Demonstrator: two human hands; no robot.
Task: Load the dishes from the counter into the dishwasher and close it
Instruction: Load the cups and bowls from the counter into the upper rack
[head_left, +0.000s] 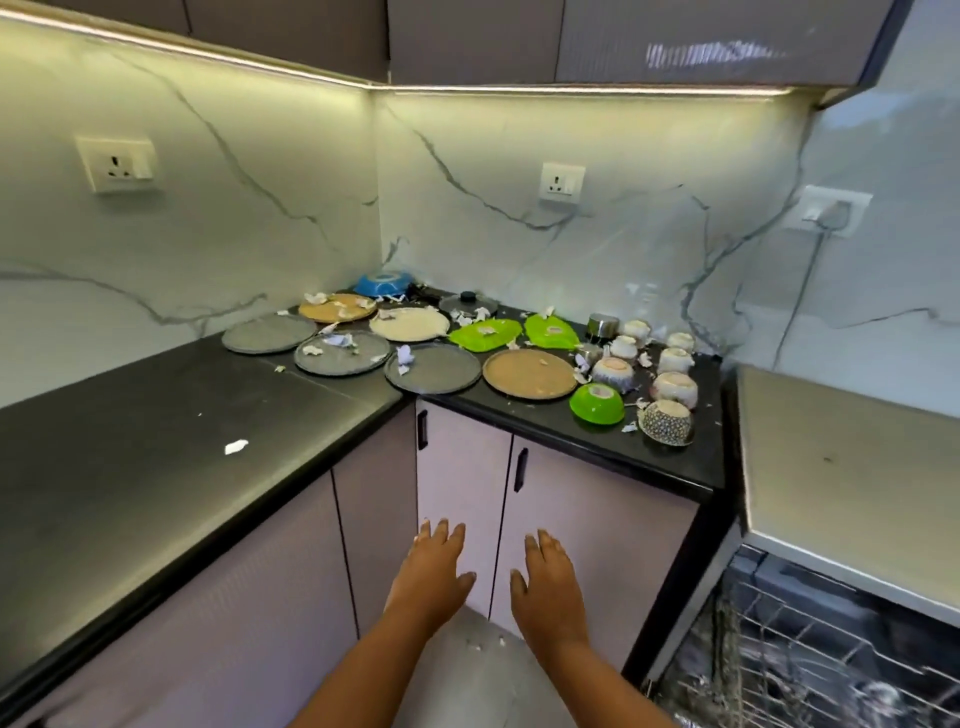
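Note:
Dirty dishes cover the far corner of the black counter (130, 415): several round plates such as a grey plate (432, 368) and a brown plate (530, 373), two green leaf-shaped plates (485, 333), a green bowl (597, 404) upside down, and several overturned patterned bowls (667, 422). The dishwasher (810, 660) stands open at the lower right, its wire rack showing. My left hand (434, 569) and my right hand (548, 582) are held out flat in front of the cabinet doors, fingers straight, holding nothing, well below the dishes.
Torn paper scraps lie among the plates and one (236, 446) on the left counter. A pot lid (467, 304), a blue bowl (384, 283) and a steel cup (602, 327) sit at the back. A pale countertop (852, 467) tops the dishwasher.

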